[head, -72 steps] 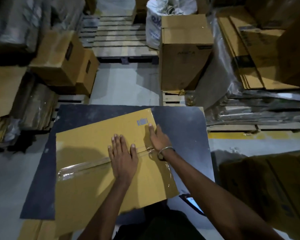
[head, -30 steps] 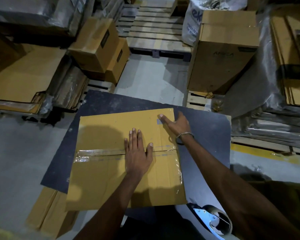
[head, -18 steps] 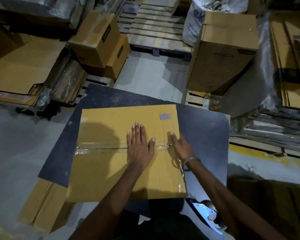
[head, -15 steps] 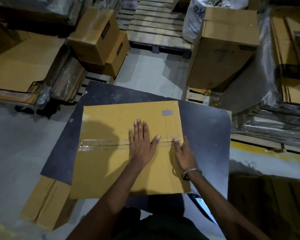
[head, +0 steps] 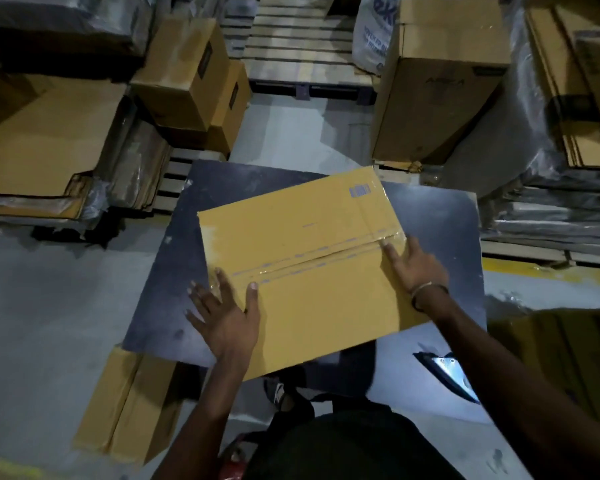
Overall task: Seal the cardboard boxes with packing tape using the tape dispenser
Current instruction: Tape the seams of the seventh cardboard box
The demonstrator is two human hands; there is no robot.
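Worktop (head: 440, 216) space is largely taken by a flat cardboard box (head: 305, 271), laid askew, its near edge overhanging. Clear tape (head: 319, 254) is seen along its centre seam. The left hand (head: 227, 311) is spread flat over the box's left edge, the right hand (head: 414, 268) pressed flat at the seam's right end.

Dim warehouse light, heavy shadows at the corners; wide-angle bending at edges, soft motion blur

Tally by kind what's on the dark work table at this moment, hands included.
cardboard box: 1
hands: 2, left hand and right hand
tape dispenser, only partly visible: 1
Total: 4
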